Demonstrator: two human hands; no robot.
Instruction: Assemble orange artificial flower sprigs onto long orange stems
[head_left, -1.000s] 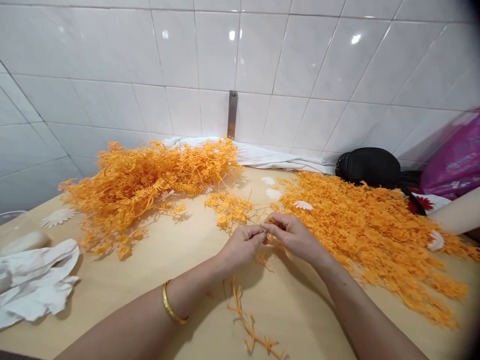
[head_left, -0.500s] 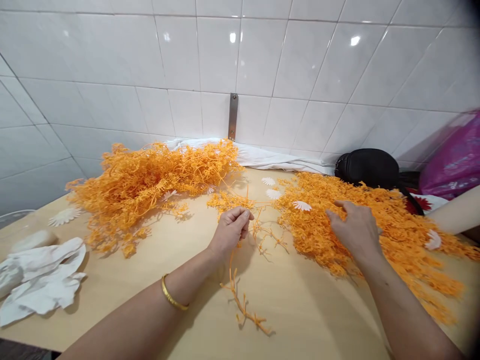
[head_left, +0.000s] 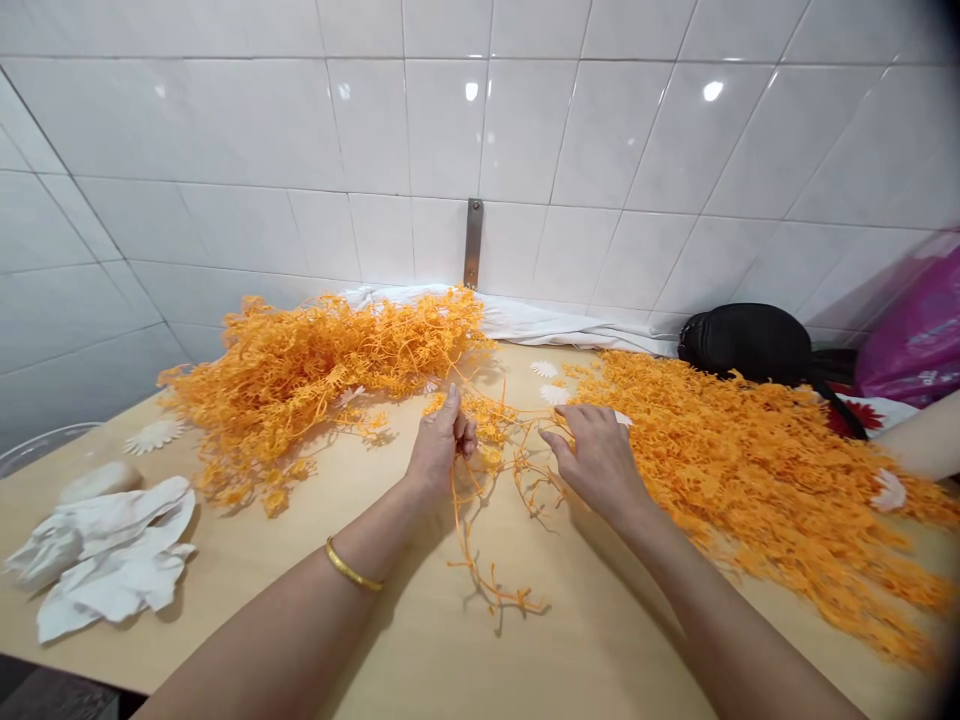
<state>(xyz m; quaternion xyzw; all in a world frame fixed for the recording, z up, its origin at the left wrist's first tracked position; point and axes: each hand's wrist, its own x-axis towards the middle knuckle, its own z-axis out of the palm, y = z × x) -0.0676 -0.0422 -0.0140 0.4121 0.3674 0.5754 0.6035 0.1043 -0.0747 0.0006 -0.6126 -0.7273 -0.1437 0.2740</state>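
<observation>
My left hand (head_left: 441,443) is closed on a thin orange plastic sprig (head_left: 480,560) whose stem trails down toward the table's near side. My right hand (head_left: 598,458) hovers beside it with fingers bent, touching loose orange strands at the edge of the right pile of orange plastic foliage (head_left: 757,480). Whether these fingers hold a strand is hidden. A second orange pile (head_left: 315,370) lies to the left, just beyond my left hand. A gold bangle (head_left: 351,570) circles my left wrist.
White paper flower shapes (head_left: 156,434) lie among the piles on the wooden table (head_left: 585,640). Crumpled white cloth (head_left: 112,560) rests at the left edge. A black bag (head_left: 750,342) and a pink bag (head_left: 919,335) sit at the back right by another person's arm (head_left: 926,445).
My right hand left the right pile and came back left toward my left hand. My left hand lifted the sprig farther up the table, toward the left pile.
</observation>
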